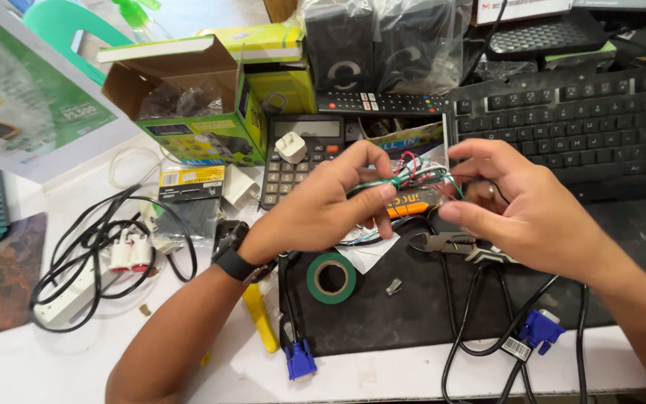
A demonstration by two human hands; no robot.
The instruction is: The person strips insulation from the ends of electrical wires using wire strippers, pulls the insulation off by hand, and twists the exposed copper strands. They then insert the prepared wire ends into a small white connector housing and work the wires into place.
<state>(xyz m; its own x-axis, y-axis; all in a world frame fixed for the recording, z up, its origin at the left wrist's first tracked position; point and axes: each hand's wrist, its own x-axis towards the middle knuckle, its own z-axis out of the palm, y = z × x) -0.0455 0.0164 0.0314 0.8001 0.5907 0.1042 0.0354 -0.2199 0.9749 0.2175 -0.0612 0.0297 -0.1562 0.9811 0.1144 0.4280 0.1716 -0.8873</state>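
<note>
a cluttered white workbench [413,374] with a black mat [383,314] lies under you, a keyboard [570,123] and calculator [300,161] behind. your left hand [315,209] is closed, pinching a bundle of thin coloured wires [413,176] over an orange-and-black tool [413,202]; your right hand [517,202] curls around the bundle's other end. you seem to be sorting the strands; next, the fine wires need steady, separate fingertip grips. side cutters [450,243] and green tape [331,277] lie just below.
</note>
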